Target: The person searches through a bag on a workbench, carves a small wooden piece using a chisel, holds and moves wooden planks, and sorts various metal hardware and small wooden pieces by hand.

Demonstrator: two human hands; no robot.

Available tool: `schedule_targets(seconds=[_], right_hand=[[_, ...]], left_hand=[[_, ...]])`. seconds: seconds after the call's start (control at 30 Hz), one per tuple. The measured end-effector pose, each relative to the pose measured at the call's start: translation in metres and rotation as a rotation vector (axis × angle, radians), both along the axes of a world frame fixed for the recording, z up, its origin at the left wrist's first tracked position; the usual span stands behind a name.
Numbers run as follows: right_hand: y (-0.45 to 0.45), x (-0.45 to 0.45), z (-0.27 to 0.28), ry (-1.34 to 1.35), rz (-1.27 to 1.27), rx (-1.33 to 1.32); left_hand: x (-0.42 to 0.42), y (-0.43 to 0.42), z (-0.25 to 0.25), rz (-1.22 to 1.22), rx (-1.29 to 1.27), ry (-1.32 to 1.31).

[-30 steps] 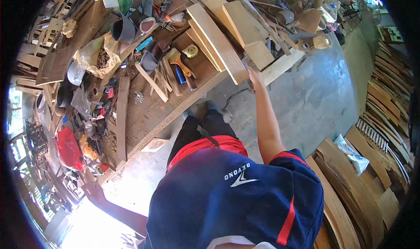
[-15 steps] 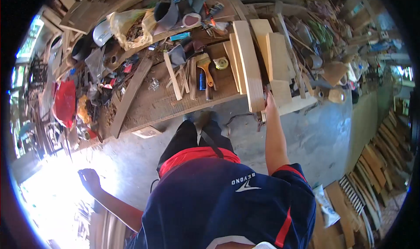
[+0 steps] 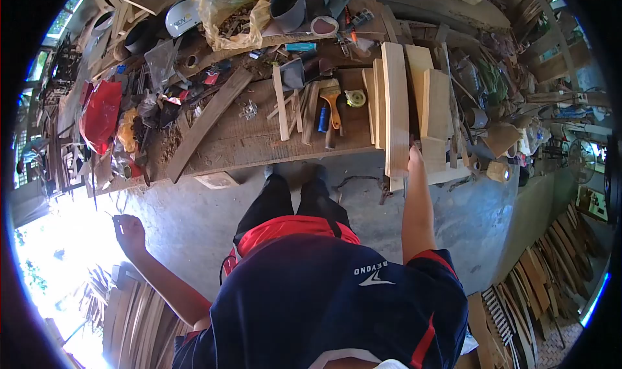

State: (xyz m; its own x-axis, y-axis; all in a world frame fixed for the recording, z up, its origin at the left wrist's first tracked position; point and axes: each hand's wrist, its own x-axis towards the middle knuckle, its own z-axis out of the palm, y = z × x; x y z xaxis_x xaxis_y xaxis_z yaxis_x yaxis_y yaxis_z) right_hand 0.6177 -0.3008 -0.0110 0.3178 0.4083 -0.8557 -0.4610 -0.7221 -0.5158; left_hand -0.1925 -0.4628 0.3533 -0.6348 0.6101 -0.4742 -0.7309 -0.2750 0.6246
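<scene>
My right hand (image 3: 415,158) is closed at the near end of a long pale plank (image 3: 396,110), beside its right edge. Something small and dark shows at the fingers, but I cannot make out what it is. More light boards (image 3: 434,106) lie just right of that hand, and narrower ones (image 3: 374,103) to the plank's left. Off to the left, away from the bench, my left hand (image 3: 131,234) is raised with its fingers curled together against bright glare. Whatever it may hold is too small to name.
On the wooden workbench (image 3: 259,152) lie a paintbrush (image 3: 332,100), a blue spool (image 3: 322,119), a tape measure (image 3: 355,98) and a dark board (image 3: 210,124). A red bag (image 3: 102,116) and a white helmet (image 3: 183,18) are at the left. Stacked wood strips (image 3: 139,327) stand behind my left arm.
The view has shifted, so the bench appears further right and lower. My left hand has risen and its fingers now point further up. My right hand stays at the plank's near end.
</scene>
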Motion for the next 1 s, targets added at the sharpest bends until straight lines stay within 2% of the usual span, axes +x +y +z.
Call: schedule_targets(seconds=[0.07, 0.13, 0.2, 0.27, 0.4, 0.53, 0.6, 0.63, 0.7, 0.73, 0.77, 0.83, 0.9, 1.0], right_hand=[[0.006, 0.015, -0.026, -0.06, 0.069, -0.075], [0.001, 0.026, -0.05, 0.007, -0.133, -0.031], [0.001, 0.018, -0.027, -0.04, -0.157, -0.055], [0.008, -0.004, 0.032, -0.088, -0.165, -0.091], [0.001, 0.023, -0.005, 0.036, -0.219, 0.108], [0.007, 0.017, 0.034, 0.093, -0.189, 0.148], [0.008, 0.035, 0.032, 0.316, -0.086, 0.069], [0.008, 0.027, 0.052, 0.305, -0.101, 0.071], [0.011, -0.007, 0.109, -0.062, 0.024, 0.009], [0.005, -0.006, 0.094, -0.089, 0.047, 0.171], [-0.004, 0.001, 0.086, -0.098, 0.027, 0.172], [-0.011, -0.028, 0.107, -0.193, 0.022, 0.196], [-0.017, -0.053, 0.13, -0.164, 0.025, 0.202], [-0.015, -0.093, 0.15, -0.127, -0.21, 0.247]], left_hand=[[0.0, 0.0, 0.003, -0.012, 0.101, -0.071], [0.014, 0.004, 0.008, 0.046, 0.066, -0.095], [0.01, 0.001, 0.003, 0.105, 0.03, -0.122], [0.0, -0.013, -0.016, 0.036, 0.065, -0.149], [0.005, -0.021, -0.024, 0.057, 0.047, -0.188], [0.004, -0.028, -0.031, 0.131, -0.04, -0.243], [-0.005, -0.037, -0.045, 0.1, 0.023, -0.246], [-0.006, -0.038, -0.048, 0.084, 0.02, -0.256], [-0.009, -0.037, -0.053, 0.114, -0.013, -0.25], [-0.01, -0.038, -0.057, 0.099, 0.006, -0.245], [-0.011, -0.038, -0.061, 0.079, 0.005, -0.252], [-0.012, -0.037, -0.065, 0.097, 0.027, -0.307], [-0.015, -0.035, -0.069, 0.135, -0.056, -0.306], [-0.021, -0.039, -0.076, 0.071, -0.012, -0.302]])
